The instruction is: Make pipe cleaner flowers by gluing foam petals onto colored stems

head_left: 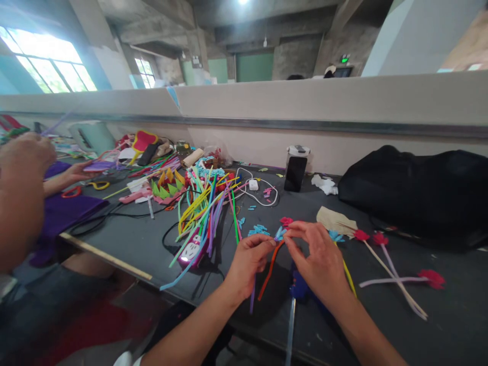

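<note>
Container: clear crinkled plastic bag (221, 151), reddish contents indistinct
Left hand (248, 260): fingers pinching fuzzy purple stem (252, 295)
Between hands: fuzzy light-blue petal cluster (280, 233), above tabletop (223, 315)
Bottle: white-lidded (298, 150), contents hidden
Right hand (317, 251): fingers near petals, grip unclear

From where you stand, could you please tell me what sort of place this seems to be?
Probably a craft workshop in a plain, industrial-looking building: colourful stems lie bunched on a long dark table, red-headed craft flowers lie at the right, and bare concrete beams cross the ceiling.
</note>
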### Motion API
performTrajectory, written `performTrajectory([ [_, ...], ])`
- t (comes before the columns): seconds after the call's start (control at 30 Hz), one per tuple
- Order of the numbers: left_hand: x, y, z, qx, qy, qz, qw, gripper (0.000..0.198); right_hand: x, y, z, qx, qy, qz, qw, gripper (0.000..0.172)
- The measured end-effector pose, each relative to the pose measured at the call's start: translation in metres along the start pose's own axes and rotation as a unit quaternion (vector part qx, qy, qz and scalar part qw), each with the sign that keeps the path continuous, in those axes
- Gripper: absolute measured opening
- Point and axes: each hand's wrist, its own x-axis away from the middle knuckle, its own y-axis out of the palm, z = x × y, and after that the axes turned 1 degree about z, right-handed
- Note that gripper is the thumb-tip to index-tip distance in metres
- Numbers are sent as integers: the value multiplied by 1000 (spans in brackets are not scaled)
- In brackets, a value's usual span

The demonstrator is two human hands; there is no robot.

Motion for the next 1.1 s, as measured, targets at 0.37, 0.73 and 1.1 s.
performTrajectory([
  [0.37,1,4,2,-14,5,14,1000,18,1,1,-2,20,5,9,1000,5],
  [0.73,1,4,1,-43,24,14,999,20,2,2,-3,30,3,16,999,5],
  [1.1,0,3,1,0,25,2,1000,20,0,-3,-6,30,-40,24,998,12],
])
